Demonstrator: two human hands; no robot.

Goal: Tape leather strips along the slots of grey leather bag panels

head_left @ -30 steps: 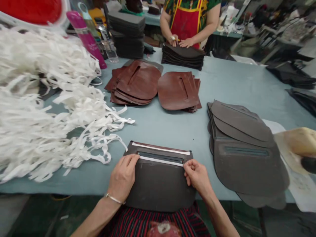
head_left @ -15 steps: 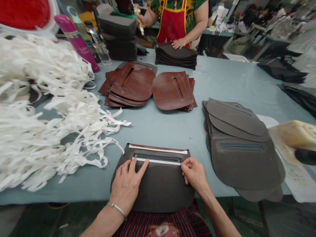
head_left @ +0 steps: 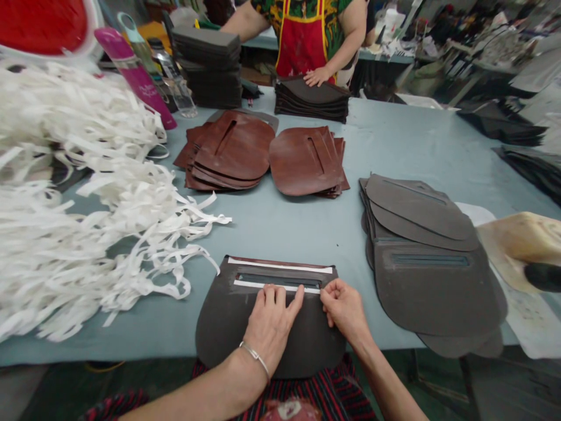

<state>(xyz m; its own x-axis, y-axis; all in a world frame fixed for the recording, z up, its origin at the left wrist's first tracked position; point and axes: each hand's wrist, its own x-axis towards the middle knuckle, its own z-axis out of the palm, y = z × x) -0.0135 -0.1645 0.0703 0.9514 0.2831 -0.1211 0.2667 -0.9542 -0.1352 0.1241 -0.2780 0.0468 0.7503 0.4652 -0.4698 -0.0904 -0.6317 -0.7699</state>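
A dark grey leather piece point(head_left: 228, 327) with a slot lies at the table's near edge. Two white tape strips run along the slot, the upper strip point(head_left: 280, 266) above it and the lower strip point(head_left: 249, 285) below it. My left hand point(head_left: 272, 324) lies flat on the piece, fingers together, fingertips on the lower strip near its right part. My right hand point(head_left: 344, 307) is curled at the strip's right end, thumb and fingers pinched there; what they pinch is too small to make out.
A big heap of white tape strips point(head_left: 74, 199) fills the left. Two stacks of brown leather pieces point(head_left: 236, 149) point(head_left: 304, 161) sit mid-table, a grey stack point(head_left: 421, 251) to the right. A person in a red apron point(head_left: 307, 41) presses a dark stack point(head_left: 311, 96) across the table.
My left hand has slid rightward along the lower tape strip, from its left end to near my right hand. My right hand stayed at the right end.
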